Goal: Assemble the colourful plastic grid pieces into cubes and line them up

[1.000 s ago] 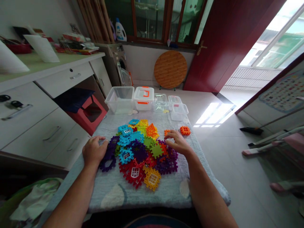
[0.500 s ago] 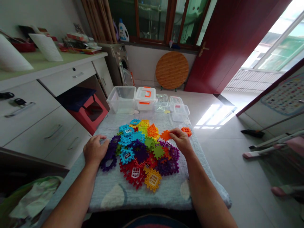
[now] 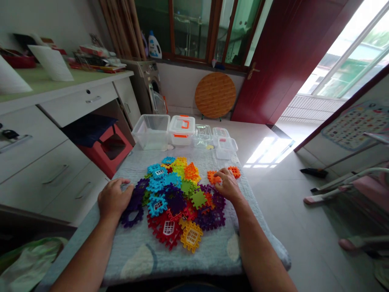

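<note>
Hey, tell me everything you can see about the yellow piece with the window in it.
The yellow window piece is a squarish tile with toothed edges and a paler lattice window in its middle. It looks like hard plastic. It lies roughly flat, turned at a slant, at the near edge of the pile, right of the red piece with a white window; whether those two touch is hard to tell. Neither the left hand nor the right hand touches it.
</note>
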A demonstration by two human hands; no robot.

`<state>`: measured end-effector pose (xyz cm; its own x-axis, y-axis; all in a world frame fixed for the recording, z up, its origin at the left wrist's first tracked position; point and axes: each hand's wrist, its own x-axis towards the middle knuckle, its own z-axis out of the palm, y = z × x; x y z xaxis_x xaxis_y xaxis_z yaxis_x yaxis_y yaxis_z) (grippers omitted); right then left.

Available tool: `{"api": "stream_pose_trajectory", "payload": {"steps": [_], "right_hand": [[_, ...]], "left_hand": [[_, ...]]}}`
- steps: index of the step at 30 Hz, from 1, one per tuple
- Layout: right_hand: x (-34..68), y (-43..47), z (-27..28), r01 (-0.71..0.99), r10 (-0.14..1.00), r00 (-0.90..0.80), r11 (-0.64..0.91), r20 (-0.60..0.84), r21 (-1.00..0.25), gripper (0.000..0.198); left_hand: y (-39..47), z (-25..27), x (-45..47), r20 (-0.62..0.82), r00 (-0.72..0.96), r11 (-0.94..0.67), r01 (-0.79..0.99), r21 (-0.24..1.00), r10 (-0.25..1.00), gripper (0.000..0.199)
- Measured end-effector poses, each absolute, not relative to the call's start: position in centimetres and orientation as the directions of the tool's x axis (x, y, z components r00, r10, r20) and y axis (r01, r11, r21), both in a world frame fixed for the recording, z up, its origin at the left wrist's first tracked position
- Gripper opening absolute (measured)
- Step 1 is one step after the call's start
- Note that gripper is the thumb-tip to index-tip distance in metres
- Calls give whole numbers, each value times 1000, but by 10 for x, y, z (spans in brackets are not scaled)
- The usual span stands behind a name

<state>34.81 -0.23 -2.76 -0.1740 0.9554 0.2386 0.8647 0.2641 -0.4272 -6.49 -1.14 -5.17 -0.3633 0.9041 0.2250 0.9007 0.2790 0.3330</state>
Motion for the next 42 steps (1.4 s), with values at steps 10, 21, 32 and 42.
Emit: {"api": "stream_pose_trajectory", "payload": {"steps": [10,21,32,42], "right_hand": [[351,1,-25,858,954,-262,298,142,-418,43],[345,18,-33,874,959,-221,275,177,-400,22],[341,20,-29,890,959,-257,282,116,-359,27],[339,30,-9,935,947,-315,299,-61,-193,48]], "left_hand": [[-10,-53,-67,214,-357,278,903,327,909,32],[-9,-57,-70,245,-331,248,916,316,911,34],[-8,-60,-71,259,-337,249,915,318,905,35],[-9,-58,-70,251,-328,248,920,303,911,32]]}}
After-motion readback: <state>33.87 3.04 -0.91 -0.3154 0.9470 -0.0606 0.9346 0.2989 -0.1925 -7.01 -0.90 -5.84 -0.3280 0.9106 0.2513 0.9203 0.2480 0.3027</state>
